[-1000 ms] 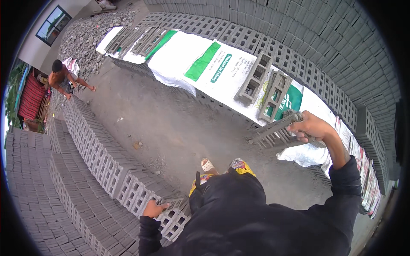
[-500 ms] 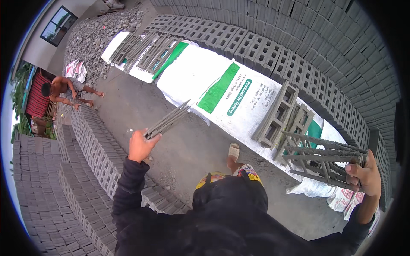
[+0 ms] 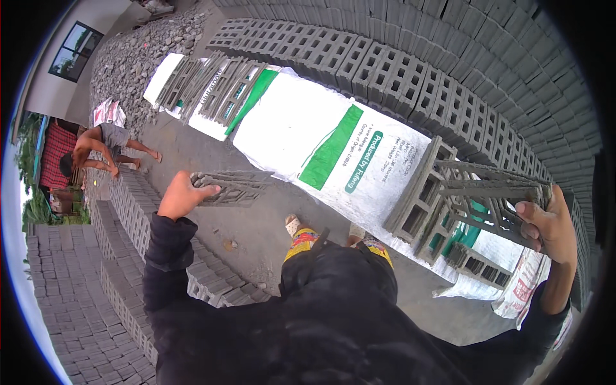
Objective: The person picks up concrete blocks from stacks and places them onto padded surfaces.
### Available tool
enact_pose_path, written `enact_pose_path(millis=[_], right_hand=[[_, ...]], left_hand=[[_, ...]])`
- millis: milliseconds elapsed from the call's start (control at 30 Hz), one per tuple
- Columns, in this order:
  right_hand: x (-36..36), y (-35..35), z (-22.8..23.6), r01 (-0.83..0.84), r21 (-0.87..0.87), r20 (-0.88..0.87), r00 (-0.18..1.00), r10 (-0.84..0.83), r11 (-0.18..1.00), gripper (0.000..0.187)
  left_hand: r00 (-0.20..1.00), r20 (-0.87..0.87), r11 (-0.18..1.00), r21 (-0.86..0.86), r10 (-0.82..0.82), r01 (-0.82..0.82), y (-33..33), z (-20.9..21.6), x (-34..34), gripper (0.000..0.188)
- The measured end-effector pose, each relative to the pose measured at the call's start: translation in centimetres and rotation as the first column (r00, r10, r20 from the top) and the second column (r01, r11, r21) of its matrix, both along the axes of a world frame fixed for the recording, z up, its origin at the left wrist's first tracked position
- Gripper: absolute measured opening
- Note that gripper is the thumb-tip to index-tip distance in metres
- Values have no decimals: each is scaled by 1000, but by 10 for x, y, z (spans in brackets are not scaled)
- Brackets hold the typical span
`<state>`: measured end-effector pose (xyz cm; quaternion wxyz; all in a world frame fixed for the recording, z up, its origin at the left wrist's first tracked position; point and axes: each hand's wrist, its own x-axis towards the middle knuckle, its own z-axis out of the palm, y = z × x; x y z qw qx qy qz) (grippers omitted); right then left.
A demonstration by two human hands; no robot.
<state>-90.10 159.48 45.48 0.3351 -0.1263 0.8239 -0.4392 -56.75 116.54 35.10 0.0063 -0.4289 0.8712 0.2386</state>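
Landmark: white sack cover (image 3: 269, 128), woven, with green bands, running lengthwise ahead of the person.

Left hand (image 3: 183, 196): off the cover's near side, toward its left part, above the ground. Grip closed, thumb and fingers pinching one end of a slatted grey frame (image 3: 234, 187); the frame points toward the cover, its far end free.

Right hand (image 3: 547, 221): above the cover's right part. Grip closed around one end of the splayed grey frames (image 3: 491, 178), held in a wedge that opens toward the left; count of frames uncertain. Their free ends reach above the pieces lying on the cover; contact cannot be told.

On the cover's right part: a long open-celled grey frame (image 3: 417, 202) lying slantwise; a second frame just beside it, partly hidden; a short slotted grey piece (image 3: 480, 265) below the right hand's load. On the cover's left part: several flat grey frames (image 3: 240, 93), side by side.

Along the cover's far edge: a row of hollow concrete blocks (image 3: 375, 74). Across the ground from the cover's near side: stacked grey blocks (image 3: 70, 301). Past the cover's left end: gravel heap (image 3: 144, 58). Left of the cover: a co-worker (image 3: 96, 151), bent over, hands low near the end of those stacks.
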Motion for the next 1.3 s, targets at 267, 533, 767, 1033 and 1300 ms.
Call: enact_pose_path(millis=[267, 533, 767, 1033, 1300], right_hand=[[-20, -165, -2, -208, 47, -115, 970, 212, 977, 19], [45, -352, -133, -223, 233, -664, 675, 322, 947, 31], [162, -478, -337, -424, 573, -450, 552, 702, 701, 30], [230, -492, -470, -356, 659, -289, 694, 660, 663, 18], [233, -587, -445, -250, 288, -61, 959, 278, 924, 34]], left_hand=[[991, -41, 977, 176, 127, -118, -89, -51, 102, 38], [954, -31, 916, 291, 299, -278, -176, -146, 261, 53], [897, 305, 933, 63, 321, -355, -233, -171, 346, 47], [889, 225, 917, -80, 399, -391, -323, -147, 388, 47], [948, 214, 970, -98, 238, -221, -442, -116, 338, 45]])
